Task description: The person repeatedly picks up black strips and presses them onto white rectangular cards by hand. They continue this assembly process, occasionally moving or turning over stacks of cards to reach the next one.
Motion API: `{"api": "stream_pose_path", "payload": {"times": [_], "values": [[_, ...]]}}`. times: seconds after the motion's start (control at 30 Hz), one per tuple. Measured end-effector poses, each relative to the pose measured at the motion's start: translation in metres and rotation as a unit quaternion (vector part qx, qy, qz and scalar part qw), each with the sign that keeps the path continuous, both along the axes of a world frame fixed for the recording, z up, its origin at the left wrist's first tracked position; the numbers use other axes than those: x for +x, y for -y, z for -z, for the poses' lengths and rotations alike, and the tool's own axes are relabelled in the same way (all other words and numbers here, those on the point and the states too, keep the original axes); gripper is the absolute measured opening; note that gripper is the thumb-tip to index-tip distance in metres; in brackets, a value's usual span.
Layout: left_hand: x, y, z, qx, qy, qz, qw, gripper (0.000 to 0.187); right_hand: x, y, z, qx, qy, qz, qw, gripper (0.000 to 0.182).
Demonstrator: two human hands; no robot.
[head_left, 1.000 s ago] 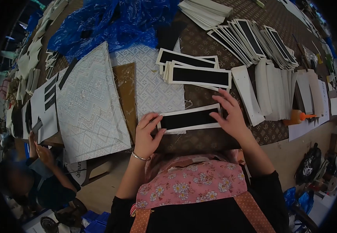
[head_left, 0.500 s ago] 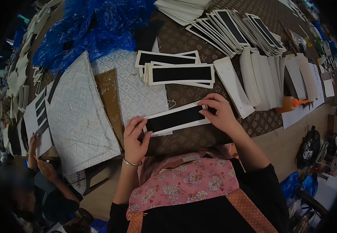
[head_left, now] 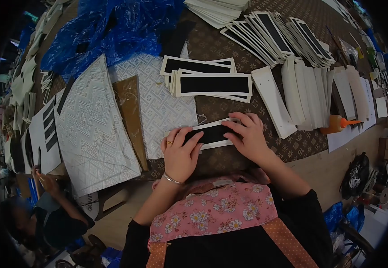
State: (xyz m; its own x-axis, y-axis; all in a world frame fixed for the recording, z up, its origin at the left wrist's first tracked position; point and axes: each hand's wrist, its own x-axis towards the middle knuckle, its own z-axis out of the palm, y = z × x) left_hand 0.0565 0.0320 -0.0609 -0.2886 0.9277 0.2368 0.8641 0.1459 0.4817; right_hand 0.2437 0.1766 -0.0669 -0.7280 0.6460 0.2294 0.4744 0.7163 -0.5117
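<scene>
A long white-bordered black panel (head_left: pixel 212 134) lies on the brown patterned cloth at the table's near edge, under both hands. My left hand (head_left: pixel 180 151) rests over its left part with the fingers apart, the tips pressing on the black face. At the right end, my right hand (head_left: pixel 250 136) grips the panel, fingertips along the far edge and on the black face. Both hands hide parts of the panel. Just beyond lies a loose pile of similar panels (head_left: pixel 214 84).
More panels fan out in a stack (head_left: pixel 272 33) at the far right. Plain pale strips (head_left: pixel 292 94) and an orange glue bottle (head_left: pixel 335 124) lie nearer. Patterned pale sheets (head_left: pixel 93 116) and blue plastic (head_left: pixel 113 31) cover the left. Another person (head_left: pixel 60 210) works at lower left.
My left hand has moved right from the panel's left end, its fingers now over the black face. My right hand stays at the right end. The view has shifted slightly.
</scene>
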Motion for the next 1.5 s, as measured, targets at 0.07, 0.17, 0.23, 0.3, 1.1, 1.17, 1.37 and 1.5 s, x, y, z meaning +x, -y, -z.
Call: {"api": "stream_pose_path", "payload": {"times": [0.07, 0.17, 0.23, 0.3, 1.1, 1.17, 1.37, 1.5], "values": [[0.000, -0.002, -0.001, -0.007, -0.022, -0.008, 1.000, 0.031, 0.000, 0.000, 0.006, -0.003, -0.006, 0.006, 1.000, 0.031], [0.001, -0.004, -0.001, -0.001, -0.012, -0.019, 1.000, 0.030, -0.004, 0.006, 0.004, 0.017, 0.006, 0.014, 1.000, 0.034], [0.002, -0.004, 0.002, 0.002, -0.012, -0.024, 1.000, 0.030, -0.008, 0.009, 0.002, 0.043, 0.025, 0.015, 0.999, 0.035], [0.003, -0.004, 0.004, 0.000, -0.015, -0.024, 1.000, 0.031, -0.011, 0.012, 0.002, 0.105, 0.059, -0.039, 0.992, 0.045], [-0.433, 0.019, 0.001, -0.129, -0.118, -0.427, 0.887, 0.069, -0.029, -0.070, -0.051, 0.124, 0.015, -0.032, 0.992, 0.074], [-0.454, 0.006, -0.001, -0.224, -0.142, -0.447, 0.854, 0.077, -0.018, -0.068, -0.039, 0.119, 0.000, -0.018, 0.993, 0.072], [-0.477, -0.027, -0.028, -0.349, -0.101, -0.427, 0.828, 0.098, 0.017, -0.021, 0.008, 0.036, 0.009, 0.016, 0.999, 0.055], [-0.500, -0.027, -0.033, -0.427, -0.067, -0.388, 0.814, 0.114, 0.016, -0.012, 0.014, 0.059, 0.036, 0.027, 0.997, 0.047]]}}
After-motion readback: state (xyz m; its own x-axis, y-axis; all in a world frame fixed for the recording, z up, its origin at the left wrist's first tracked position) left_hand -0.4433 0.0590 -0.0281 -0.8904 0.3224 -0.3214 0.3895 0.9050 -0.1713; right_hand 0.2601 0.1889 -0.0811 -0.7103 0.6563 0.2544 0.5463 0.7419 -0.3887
